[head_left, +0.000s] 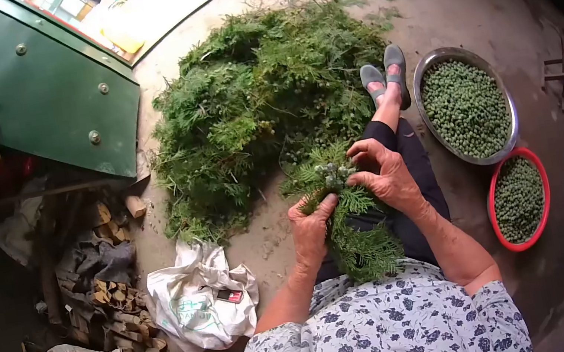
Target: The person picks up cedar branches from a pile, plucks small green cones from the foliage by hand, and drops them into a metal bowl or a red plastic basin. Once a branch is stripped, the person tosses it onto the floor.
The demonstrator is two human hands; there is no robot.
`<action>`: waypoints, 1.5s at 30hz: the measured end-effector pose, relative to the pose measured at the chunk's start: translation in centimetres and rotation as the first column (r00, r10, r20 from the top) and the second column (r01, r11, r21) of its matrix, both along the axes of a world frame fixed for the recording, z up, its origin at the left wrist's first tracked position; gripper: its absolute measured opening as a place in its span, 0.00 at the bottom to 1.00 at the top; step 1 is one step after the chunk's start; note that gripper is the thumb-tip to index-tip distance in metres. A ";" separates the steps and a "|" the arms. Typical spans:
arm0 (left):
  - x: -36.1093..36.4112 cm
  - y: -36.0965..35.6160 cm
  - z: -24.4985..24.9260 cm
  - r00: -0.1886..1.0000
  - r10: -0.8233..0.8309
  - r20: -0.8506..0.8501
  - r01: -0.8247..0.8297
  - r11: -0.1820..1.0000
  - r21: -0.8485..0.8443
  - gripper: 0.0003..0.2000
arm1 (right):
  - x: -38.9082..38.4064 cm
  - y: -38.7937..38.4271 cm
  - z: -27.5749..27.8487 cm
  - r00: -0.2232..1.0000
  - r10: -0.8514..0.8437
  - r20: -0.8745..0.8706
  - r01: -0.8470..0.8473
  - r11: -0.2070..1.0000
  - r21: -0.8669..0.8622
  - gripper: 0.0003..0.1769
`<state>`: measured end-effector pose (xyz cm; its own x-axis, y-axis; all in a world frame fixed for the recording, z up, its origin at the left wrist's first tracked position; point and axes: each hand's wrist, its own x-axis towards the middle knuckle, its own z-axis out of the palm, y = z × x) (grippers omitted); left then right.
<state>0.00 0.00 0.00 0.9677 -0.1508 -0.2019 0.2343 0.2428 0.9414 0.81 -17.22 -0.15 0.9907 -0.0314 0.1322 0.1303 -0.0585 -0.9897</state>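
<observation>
Above my lap is a leafy evergreen branch [366, 248] with flat, fern-like green sprays and a cluster of pale green cones [331, 173] near its top. My left hand [314, 227] grips the branch from the left, thumb on top of the stem. From the right, my right hand [385, 176] reaches to the cluster, its thumb and curled fingers closing around a small cone at the edge. The fingers partly hide that cone.
Beyond my feet lies a large heap of cut evergreen branches [234, 120]. At right stand a metal basin [512, 122] and a red basin [548, 193], both filled with green cones. A white sack [190, 298], firewood [119, 299] and a green door [55, 88] are at left.
</observation>
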 end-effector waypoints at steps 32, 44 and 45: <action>-0.5 -0.5 1.7 0.988 -0.152 -0.017 0.153 0.988 0.034 0.08 | -1.0 -0.3 -1.2 0.992 0.038 -0.124 0.002 0.952 0.307 0.06; -0.7 -0.7 0.8 0.954 -0.228 0.195 0.167 0.944 0.284 0.10 | -0.9 1.5 -3.4 0.948 -0.310 -0.074 0.312 0.950 0.021 0.08; -0.8 -0.7 0.7 0.963 -0.220 0.154 0.173 0.946 0.273 0.10 | -1.0 1.6 -2.7 0.948 -0.309 -0.070 0.311 0.950 0.018 0.08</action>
<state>-0.78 -0.68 0.65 0.9476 -0.3082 -0.0842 0.0742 -0.0439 0.9963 -0.23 -15.59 -2.86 0.9380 -0.3412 0.0618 0.0450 -0.0569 -0.9974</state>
